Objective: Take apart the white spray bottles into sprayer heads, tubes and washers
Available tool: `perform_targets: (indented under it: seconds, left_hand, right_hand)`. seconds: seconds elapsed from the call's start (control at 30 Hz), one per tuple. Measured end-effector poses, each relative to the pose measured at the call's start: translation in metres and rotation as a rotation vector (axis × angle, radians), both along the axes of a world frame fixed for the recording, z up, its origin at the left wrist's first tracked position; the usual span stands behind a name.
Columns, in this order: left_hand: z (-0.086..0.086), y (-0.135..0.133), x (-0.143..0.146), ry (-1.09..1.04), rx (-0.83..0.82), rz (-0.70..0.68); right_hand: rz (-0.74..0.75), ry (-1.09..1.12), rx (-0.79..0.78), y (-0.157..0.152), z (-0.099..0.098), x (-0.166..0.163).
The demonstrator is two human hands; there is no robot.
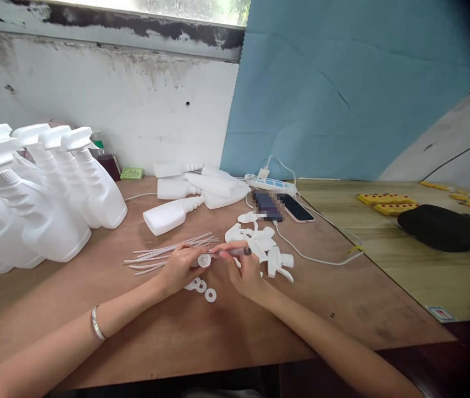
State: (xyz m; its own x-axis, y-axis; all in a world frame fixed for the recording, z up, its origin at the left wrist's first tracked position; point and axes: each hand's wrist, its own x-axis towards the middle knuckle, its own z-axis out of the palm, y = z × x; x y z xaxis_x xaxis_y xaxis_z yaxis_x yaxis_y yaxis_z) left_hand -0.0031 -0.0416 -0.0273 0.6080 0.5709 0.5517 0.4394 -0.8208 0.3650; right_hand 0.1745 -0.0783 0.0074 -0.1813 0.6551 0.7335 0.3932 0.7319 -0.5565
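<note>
My left hand is closed around a white plastic spray head, whose round collar faces me; the rest is hidden by the fingers. In my right hand is a slim pen-like tool with a dark end, gripped between thumb and fingers. Its tip is close to the collar, but contact cannot be made out. Thin white tubes lie beside and behind my left hand. Several white ring washers rest below the hands. A loose pile of white trigger spray heads lies just beyond my right hand.
Assembled white spray bottles stand at the left. Bottles without heads lie at the back. Two phones, a power strip and a charging cable are back right. A second tabletop holds yellow pieces and a black object.
</note>
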Motion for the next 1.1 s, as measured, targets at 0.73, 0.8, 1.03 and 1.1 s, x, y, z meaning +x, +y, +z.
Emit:
perform_targets:
  seconds: [0.73,0.8,1.03,1.1]
  left_hand:
    - [0.003,-0.001,0.000,0.143,0.069,0.012]
    - [0.002,-0.001,-0.001,0.127,0.072,0.048]
    - [0.004,-0.002,-0.004,0.140,0.144,0.086]
    - [0.006,0.000,-0.007,0.150,0.165,0.095]
  right_hand:
    - [0.081,0.350,-0.455,0.014,-0.018,-0.004]
    - [0.088,0.348,-0.435,0.014,-0.021,-0.004]
    - [0.156,0.117,-0.278,0.010,-0.023,-0.003]
    - [0.188,0.007,-0.208,0.007,-0.022,-0.002]
